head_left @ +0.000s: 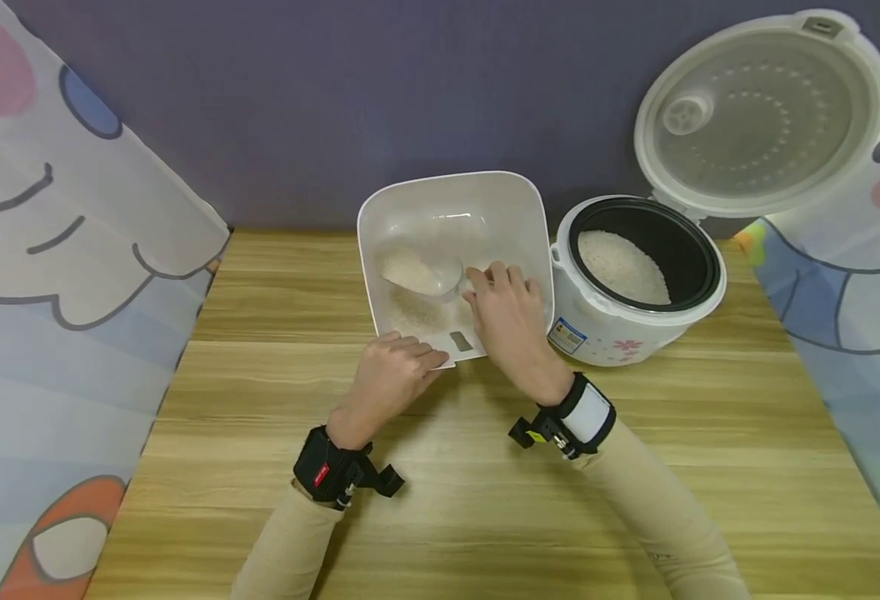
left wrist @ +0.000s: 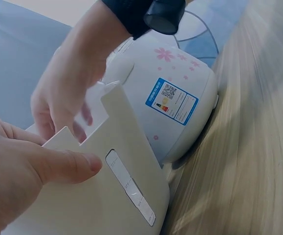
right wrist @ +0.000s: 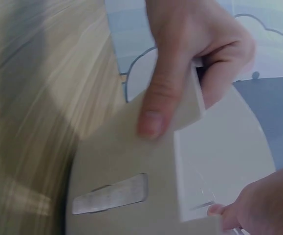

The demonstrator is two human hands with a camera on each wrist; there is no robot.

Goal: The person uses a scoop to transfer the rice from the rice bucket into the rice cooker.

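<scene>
A white plastic bin stands on the table with some loose rice on its floor. My left hand grips its front rim, the thumb pressed on the outer wall above a slot-shaped window. Inside the bin, my right hand holds a clear scoop by its near end. Rice fills the scoop's far side. Only part of the right hand shows in the right wrist view, and the scoop there is mostly hidden.
Right beside the bin is a white rice cooker with its lid raised. Its dark inner pot contains white rice. A dark wall rises behind the wooden table.
</scene>
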